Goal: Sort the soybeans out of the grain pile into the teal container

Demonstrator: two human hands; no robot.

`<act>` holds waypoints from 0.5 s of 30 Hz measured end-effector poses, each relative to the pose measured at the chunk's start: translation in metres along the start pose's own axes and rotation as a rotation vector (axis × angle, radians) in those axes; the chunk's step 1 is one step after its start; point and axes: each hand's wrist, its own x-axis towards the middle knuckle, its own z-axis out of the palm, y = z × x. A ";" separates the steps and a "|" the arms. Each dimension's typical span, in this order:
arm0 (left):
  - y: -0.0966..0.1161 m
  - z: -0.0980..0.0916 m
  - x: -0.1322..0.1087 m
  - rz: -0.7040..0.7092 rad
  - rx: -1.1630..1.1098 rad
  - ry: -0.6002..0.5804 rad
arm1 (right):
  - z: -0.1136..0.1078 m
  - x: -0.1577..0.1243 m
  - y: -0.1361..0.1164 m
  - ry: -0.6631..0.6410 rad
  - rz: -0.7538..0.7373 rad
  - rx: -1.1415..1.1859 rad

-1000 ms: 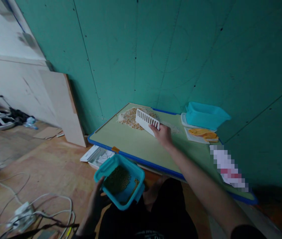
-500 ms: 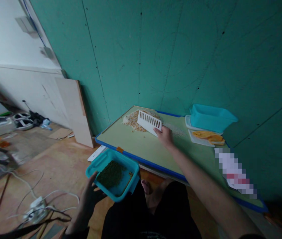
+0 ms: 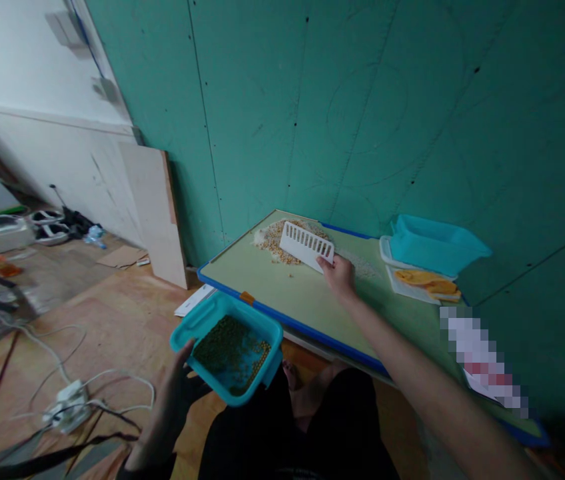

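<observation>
My left hand [image 3: 180,387] grips the near left rim of a turquoise plastic container [image 3: 276,333], held beside the table's front edge and above my lap. Inside it, dark green small grains [image 3: 216,343] cover the left part, with yellow beans [image 3: 261,360] along the right side. My right hand [image 3: 340,275] is closed on the end of a white slotted plastic plate [image 3: 305,252]. The plate is tilted over a pile of yellow kernels and pale grains [image 3: 271,241] on the table; whether it touches the pile, I cannot tell.
The pale green table [image 3: 307,300] has blue edging and stands against a green wall. At its right are a blue bin [image 3: 435,243], white trays [image 3: 407,287], an orange cloth [image 3: 427,283] and a blurred-out packet [image 3: 482,363]. Cables and a power strip [image 3: 70,403] lie on the floor at left.
The green grains in the container have spread, and more yellow beans show on its right side. The slotted plate stays over the pile. The camera view has shifted slightly.
</observation>
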 end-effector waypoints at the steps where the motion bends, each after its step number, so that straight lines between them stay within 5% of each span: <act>1: 0.000 0.000 0.000 -0.001 -0.004 -0.002 | 0.000 0.001 0.000 0.003 -0.003 -0.007; 15: 0.005 -0.001 -0.003 -0.019 -0.003 0.000 | 0.023 0.025 -0.005 -0.089 0.037 0.169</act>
